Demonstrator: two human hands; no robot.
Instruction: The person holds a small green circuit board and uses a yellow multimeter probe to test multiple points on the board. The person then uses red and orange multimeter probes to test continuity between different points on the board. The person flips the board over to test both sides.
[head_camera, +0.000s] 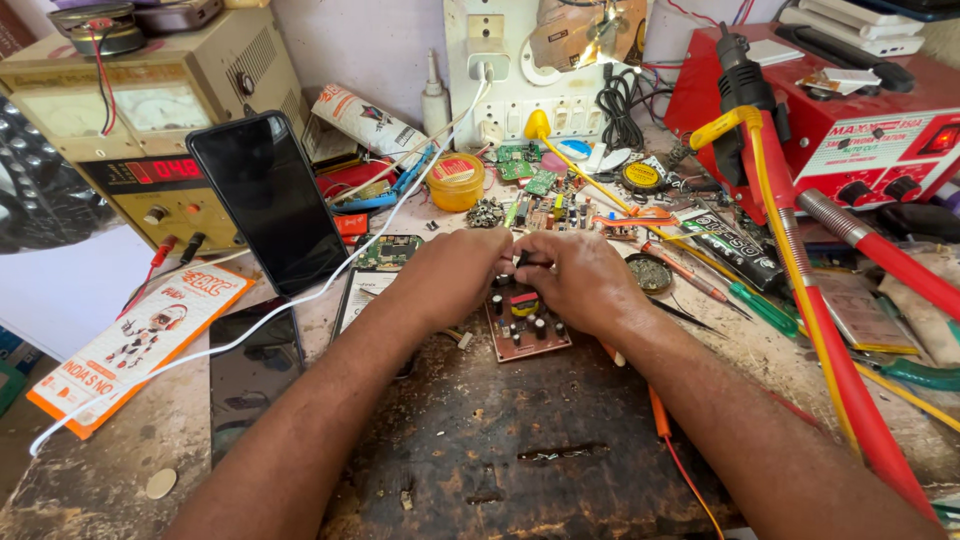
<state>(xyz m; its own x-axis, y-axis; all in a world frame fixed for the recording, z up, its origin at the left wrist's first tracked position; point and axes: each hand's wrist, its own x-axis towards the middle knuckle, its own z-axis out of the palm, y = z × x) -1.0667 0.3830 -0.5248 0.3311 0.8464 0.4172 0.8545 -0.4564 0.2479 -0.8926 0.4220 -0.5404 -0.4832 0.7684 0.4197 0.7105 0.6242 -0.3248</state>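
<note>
Both hands meet at the centre of the cluttered, stained wooden desk (480, 450). The left hand (455, 270) and right hand (580, 280) pinch together a small dark component (528, 262), their grip clamped on it from either side. Directly beneath, at 6 o'clock of the fingers, lies the brown rectangular circuit board (527, 328) studded with black cylindrical capacitors. A black glass-faced phone (268, 200) leans at 10 o'clock; a round yellow plastic jar (456, 181) stands at 12 o'clock; a red-handled soldering tool (830, 330) lies at 3 o'clock.
</note>
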